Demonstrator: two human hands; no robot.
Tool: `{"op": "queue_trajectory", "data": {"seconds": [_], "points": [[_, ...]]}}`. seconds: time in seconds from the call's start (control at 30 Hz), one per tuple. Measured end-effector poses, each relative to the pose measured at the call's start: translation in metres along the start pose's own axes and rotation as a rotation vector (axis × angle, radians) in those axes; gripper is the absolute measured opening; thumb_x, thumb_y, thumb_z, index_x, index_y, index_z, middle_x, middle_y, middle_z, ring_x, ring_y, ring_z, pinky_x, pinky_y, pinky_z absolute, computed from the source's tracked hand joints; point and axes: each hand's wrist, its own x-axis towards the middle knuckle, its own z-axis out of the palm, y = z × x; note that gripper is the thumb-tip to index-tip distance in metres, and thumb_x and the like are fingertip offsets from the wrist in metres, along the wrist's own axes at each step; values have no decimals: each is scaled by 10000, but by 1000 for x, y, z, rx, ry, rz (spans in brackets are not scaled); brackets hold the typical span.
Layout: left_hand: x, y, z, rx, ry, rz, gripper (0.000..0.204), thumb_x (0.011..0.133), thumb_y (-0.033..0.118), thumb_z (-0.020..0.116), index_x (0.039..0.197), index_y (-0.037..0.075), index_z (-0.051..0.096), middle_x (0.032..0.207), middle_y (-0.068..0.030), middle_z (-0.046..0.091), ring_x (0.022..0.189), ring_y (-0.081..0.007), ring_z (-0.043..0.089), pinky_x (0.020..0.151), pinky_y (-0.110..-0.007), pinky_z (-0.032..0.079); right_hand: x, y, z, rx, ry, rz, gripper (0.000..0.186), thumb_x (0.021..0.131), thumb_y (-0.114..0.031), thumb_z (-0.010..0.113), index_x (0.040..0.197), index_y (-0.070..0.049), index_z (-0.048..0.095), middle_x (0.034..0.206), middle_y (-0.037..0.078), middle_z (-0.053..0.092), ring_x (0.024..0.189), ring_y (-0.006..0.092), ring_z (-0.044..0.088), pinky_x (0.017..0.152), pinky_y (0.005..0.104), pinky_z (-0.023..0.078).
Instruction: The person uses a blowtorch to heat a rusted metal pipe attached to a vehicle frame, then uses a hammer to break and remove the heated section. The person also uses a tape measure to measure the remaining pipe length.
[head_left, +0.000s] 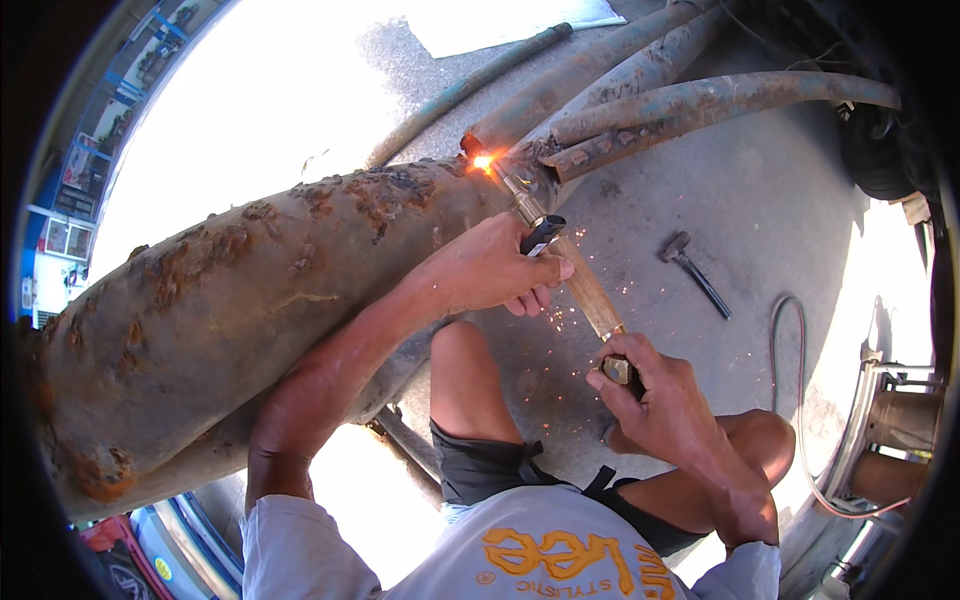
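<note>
Left hand (495, 270) and right hand (650, 395) both closed on the long brass cutting torch (570, 270) — bare skin and knees risk burns from sparks off the rusted steel cylinder (230, 310).

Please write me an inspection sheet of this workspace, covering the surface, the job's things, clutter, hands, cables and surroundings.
Surface: grey concrete floor, partly in hard sunlight, sparks scattered on it.
Job's things: cutting torch with its flame at the joint where the large rusty muffler meets a bundle of rusty pipes.
Clutter: a hammer lies on the floor, apart from the work.
Hands: left hand grips the torch near its head; right hand holds its rear end, at the brass valve.
Cables: a thin hose loops on the floor at right; a thicker hose lies beyond the muffler.
Surroundings: metal cylinders at right; building fronts at far left.
</note>
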Motion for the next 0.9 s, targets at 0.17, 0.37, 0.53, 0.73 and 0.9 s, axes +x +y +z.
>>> {"op": "queue_trajectory", "data": {"seconds": [0.17,0.37,0.53,0.73,0.9], "points": [[4,-5,-1,21,3,-11,455,1032,366,732,965,-82,777,841,-151,781,786,-204,792,710,-330,651,1,-1,-2,-7,2,8,303,991,-192,792,1204,-60,621,801,166,728,669,304,749,632,408,569],[4,-6,-2,32,-1,-2,459,1028,375,743,976,-79,787,840,-146,784,781,-197,792,714,-324,650,1,0,-1,4,-7,10,285,1007,-221,772,1209,-87,624,759,116,726,642,251,737,620,397,550],[4,-6,-2,41,-1,-3,460,1029,383,744,975,-71,791,838,-136,786,783,-191,792,716,-322,650,0,4,1,-37,-3,13,272,1004,-254,771,1181,-112,621,738,71,718,611,244,715,624,409,529],[4,-6,-3,25,-28,-33,429,1019,392,787,1003,-35,741,869,-100,770,795,-166,780,706,-307,646,-2,8,5,-46,37,-58,279,996,-244,776,1186,-120,614,722,60,699,589,250,695,597,420,505],[3,-6,-3,5,-26,-16,436,1017,397,789,1006,-36,740,865,-101,767,796,-167,780,708,-304,648,-2,8,4,-53,20,-37,278,993,-233,776,1186,-123,608,708,55,692,566,248,683,584,425,502]]}}
